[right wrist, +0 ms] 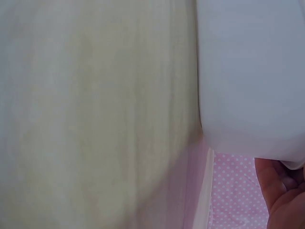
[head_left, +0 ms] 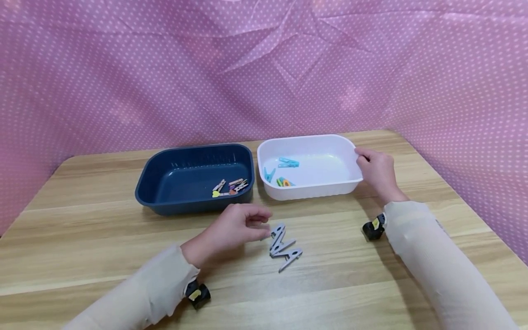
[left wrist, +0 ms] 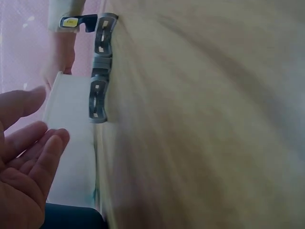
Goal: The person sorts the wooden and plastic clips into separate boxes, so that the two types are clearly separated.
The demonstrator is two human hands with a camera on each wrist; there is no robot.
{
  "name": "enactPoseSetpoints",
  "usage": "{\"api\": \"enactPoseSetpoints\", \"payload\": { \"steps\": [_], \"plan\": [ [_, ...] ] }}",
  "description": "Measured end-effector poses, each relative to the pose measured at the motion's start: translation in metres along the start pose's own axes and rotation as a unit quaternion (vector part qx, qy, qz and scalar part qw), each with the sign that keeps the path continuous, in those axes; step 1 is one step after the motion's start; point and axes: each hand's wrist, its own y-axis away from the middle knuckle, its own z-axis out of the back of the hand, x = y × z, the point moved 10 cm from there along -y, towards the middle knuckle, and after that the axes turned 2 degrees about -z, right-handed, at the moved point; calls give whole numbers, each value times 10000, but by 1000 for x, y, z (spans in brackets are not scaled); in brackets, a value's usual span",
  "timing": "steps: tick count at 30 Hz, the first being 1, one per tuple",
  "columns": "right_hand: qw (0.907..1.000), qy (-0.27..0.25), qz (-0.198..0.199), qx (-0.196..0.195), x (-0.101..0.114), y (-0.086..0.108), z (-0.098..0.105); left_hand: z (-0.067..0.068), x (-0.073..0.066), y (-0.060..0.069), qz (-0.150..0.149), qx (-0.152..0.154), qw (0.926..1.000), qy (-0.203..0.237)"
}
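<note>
Grey clothespins (head_left: 292, 257) lie in a small cluster on the wooden table, and they show edge-on in the left wrist view. My left hand (head_left: 237, 225) hovers just left of them, thumb and fingers apart and loosely bent; nothing is between the fingers (left wrist: 51, 157). At the far right, my right hand (head_left: 377, 172) grips the right rim of a white basin (head_left: 313, 190). Seen from the right wrist, that hand (right wrist: 286, 195) has its fingers at the basin's edge, partly cut off by the frame. Blue clothespins (head_left: 288, 162) and a green-and-orange one (head_left: 285, 182) lie in the white basin.
Left of the white basin stands a dark blue basin (head_left: 177, 206), holding several small wooden clothespins (head_left: 220, 185), some with coloured decorations, in its near right corner. A pink dotted cloth (head_left: 264, 68) hangs behind the wooden table (head_left: 103, 256).
</note>
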Motion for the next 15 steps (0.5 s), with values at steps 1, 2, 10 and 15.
{"api": "enactPoseSetpoints", "payload": {
  "steps": [1, 2, 10, 15],
  "plan": [
    [10000, -9, 4, -9, 0, 0, 0, -2, 1, 0, 30, 86, 9999, -76],
    [10000, -11, 16, -16, 0, 0, 0, -3, 2, 0, 40, 152, 9997, -165],
    [9999, 32, 77, -89, 1, 1, 1, -8, 3, 0, -98, 235, 9980, -574],
    [9999, 18, 80, -74, 1, 0, 1, -8, 6, 1, -147, 144, 9981, -572]
  ]
}}
